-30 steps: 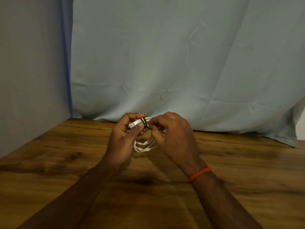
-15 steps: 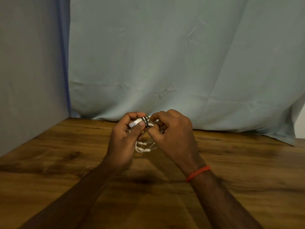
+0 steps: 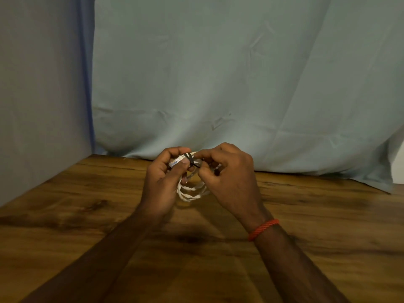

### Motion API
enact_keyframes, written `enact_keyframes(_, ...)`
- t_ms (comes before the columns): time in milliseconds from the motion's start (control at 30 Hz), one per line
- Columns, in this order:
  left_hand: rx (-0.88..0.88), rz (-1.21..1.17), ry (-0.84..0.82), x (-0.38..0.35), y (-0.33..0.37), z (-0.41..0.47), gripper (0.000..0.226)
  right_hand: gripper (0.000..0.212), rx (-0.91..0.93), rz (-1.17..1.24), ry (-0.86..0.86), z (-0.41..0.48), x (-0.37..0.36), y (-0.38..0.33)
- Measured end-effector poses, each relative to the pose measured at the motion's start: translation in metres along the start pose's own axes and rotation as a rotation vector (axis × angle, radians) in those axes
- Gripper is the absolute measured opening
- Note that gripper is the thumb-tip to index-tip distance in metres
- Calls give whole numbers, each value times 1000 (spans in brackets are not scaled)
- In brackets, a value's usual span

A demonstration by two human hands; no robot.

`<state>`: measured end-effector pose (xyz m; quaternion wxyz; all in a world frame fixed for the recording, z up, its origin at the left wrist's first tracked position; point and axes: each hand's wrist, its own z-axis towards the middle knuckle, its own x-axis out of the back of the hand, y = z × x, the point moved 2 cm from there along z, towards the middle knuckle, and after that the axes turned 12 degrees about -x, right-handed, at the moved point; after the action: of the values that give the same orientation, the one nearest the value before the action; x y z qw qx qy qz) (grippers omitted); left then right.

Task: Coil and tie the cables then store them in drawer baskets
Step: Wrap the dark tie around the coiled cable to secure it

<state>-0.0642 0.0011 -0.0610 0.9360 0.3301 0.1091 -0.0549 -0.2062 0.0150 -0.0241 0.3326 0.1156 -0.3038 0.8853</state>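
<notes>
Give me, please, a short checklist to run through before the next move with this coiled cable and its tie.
1. Coil gathered: the white cable hangs in loops between the hands, above the table. Ok.
2. Bundle held: the left hand grips the top of the coil at the connector. Ok.
3. Tie placed: the black tie is wrapped round the bundle. Ok.
4. Tie fastened: the right hand pinches its end, and the fingers hide any knot. Cannot tell.
5. Drawer basket ready: none in view. Not ok.
</notes>
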Motion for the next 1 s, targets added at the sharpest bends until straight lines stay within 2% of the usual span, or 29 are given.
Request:
enact_keyframes(233, 1, 53, -4, 4, -5, 1, 21, 21, -77, 27, -93, 4, 2, 2)
enact_keyframes(433, -34, 57, -44, 3, -5, 1, 18, 20, 57, -89, -47, 1, 3, -3)
enact_keyframes(533, -33, 37, -64, 0, -3, -2, 22, 23, 63, -80, -46, -2, 3, -6)
enact_keyframes(800, -36, 50, -62, 3, -1, 0, 28, 35, -105, 100, -102, -3, 2, -5)
enact_keyframes(1000, -49, 79, -60, 5, -4, -1, 26, 32, -270, 266, -113, -4, 0, -3)
